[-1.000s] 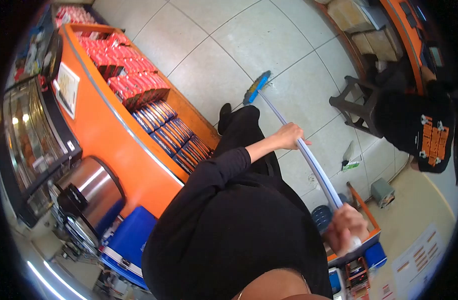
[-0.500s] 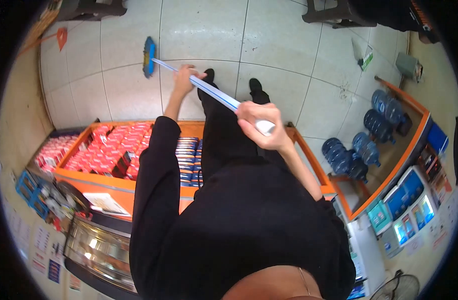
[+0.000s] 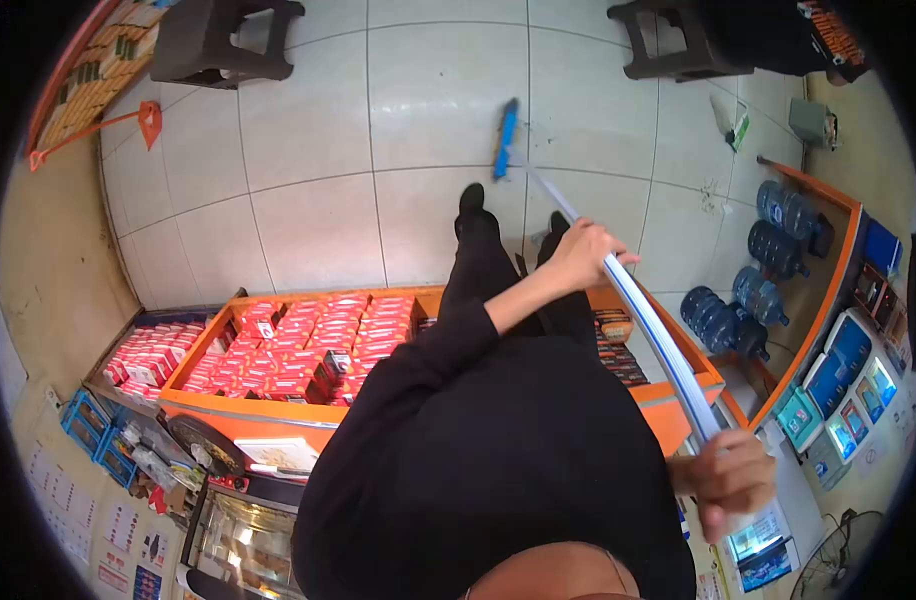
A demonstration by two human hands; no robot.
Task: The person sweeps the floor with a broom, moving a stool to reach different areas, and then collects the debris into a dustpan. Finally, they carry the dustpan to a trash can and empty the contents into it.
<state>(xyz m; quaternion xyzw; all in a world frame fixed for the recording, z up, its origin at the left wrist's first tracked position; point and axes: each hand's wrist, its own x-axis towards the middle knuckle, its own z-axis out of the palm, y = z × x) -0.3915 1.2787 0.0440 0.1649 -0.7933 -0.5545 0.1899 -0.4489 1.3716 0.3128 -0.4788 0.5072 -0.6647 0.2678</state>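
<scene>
A broom handle (image 3: pixel 658 335), white with blue stripes, slants from my right side down to the floor. At its far end the blue broom head (image 3: pixel 505 140) rests on the tiles, beyond my shoes. My left hand (image 3: pixel 586 255) is closed around the lower part of the handle, its arm reaching across my body. Closer to me, my right hand (image 3: pixel 736 482) is wrapped around the top end of the handle, slightly blurred. Small dark bits of debris (image 3: pixel 541 140) lie on the floor right of the broom head.
Behind my legs stands an orange display counter (image 3: pixel 248 408) with red-and-white boxes (image 3: pixel 308 345). Blue water jugs (image 3: pixel 713 318) stand at right. Two dark stools (image 3: pixel 223 45) (image 3: pixel 678 45) are ahead, a person (image 3: pixel 768 35) by the right one. An orange long-handled dustpan (image 3: pixel 150 122) leans left.
The broom head has swept from left to right across the tiles. Both hands have moved right with the handle, the right one also back towards me. My body and view have shifted.
</scene>
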